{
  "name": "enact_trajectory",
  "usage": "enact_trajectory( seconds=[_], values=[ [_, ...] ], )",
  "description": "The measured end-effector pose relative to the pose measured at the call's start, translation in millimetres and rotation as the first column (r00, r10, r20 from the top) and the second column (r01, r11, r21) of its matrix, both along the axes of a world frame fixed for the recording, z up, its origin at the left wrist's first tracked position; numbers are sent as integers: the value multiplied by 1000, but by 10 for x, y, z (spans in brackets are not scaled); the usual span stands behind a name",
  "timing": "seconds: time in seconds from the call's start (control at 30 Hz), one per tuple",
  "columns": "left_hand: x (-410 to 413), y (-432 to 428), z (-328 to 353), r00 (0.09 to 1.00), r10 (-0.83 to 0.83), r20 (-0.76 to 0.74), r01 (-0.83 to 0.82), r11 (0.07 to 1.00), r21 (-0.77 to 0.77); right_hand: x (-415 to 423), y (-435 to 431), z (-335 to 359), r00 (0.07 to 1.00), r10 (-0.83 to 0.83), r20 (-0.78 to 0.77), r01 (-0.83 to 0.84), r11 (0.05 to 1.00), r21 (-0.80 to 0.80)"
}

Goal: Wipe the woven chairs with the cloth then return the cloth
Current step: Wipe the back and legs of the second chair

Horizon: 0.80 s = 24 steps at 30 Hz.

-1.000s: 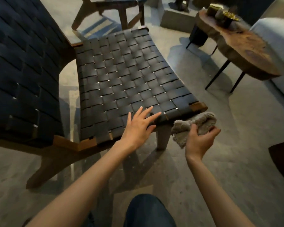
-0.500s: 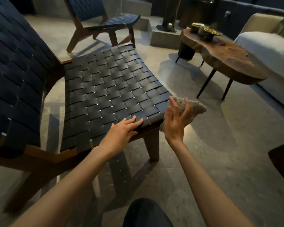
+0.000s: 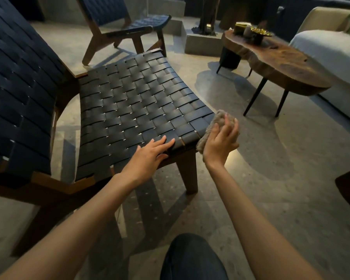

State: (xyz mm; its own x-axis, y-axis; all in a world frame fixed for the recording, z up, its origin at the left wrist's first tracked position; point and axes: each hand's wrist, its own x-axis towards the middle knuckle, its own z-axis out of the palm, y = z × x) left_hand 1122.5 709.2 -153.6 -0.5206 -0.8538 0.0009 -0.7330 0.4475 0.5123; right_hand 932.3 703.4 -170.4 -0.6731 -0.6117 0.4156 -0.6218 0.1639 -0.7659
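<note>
change: right hand (image 3: pixel 220 144) has brought the fuzzy beige cloth (image 3: pixel 212 126) up against the front corner of the dark woven-strap wooden chair (image 3: pixel 141 102) | left hand (image 3: pixel 150 154) flat, fingers straight, steadying seat edge | right fingers curled on cloth | wiping likely starting

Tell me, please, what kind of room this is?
Probably a living room or lounge: two woven lounge chairs, a live-edge wooden coffee table and a pale sofa stand on a stone-like floor.
</note>
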Motion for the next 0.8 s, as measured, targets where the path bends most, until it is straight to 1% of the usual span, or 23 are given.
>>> enact_trajectory(
  seconds=[0.07, 0.13, 0.2, 0.3, 0.37, 0.43, 0.5, 0.57, 0.63, 0.7, 0.8],
  values=[
    [0, 1, 0, 1000, 0, 18, 0, 1000, -6, 194, 102, -75, 987, 120, -104, -113, 991, 67],
    [1, -6, -3, 1000, -3, 28, 3, 1000, 4, 412, 206, -152, 961, 244, -132, -234, 968, 91],
    [15, -10, -15, 998, -18, 54, 17, 1000, 12, 493, 257, -233, 947, 280, -156, -272, 960, 68],
    [82, -22, -23, 996, -40, 80, 40, 999, 5, 402, 265, -303, 925, 325, -198, -314, 945, 86],
    [142, -14, -3, 994, -33, 106, 36, 999, -30, 300, 213, -286, 932, 298, -204, -289, 955, 73],
    [224, 10, 16, 987, -14, 158, 25, 997, -71, 203, 123, -231, 972, 206, -117, -203, 978, 39],
    [321, 29, 8, 978, 18, 209, 3, 995, -96, 156, 42, -197, 992, 124, -37, -123, 992, 25],
    [416, 36, -8, 971, 45, 234, -20, 994, -110, 216, 19, -228, 995, 87, -48, -87, 996, 14],
    [489, 52, -8, 968, 61, 242, -34, 993, -111, 357, 45, -277, 992, 97, -84, -97, 995, -3],
    [533, 84, -1, 962, 63, 265, -33, 993, -116, 542, 119, -327, 987, 138, -88, -138, 990, 8],
    [592, 125, -7, 953, 82, 290, -46, 990, -131, 926, 249, -440, 958, 273, -93, -266, 961, 77]
  ],
)
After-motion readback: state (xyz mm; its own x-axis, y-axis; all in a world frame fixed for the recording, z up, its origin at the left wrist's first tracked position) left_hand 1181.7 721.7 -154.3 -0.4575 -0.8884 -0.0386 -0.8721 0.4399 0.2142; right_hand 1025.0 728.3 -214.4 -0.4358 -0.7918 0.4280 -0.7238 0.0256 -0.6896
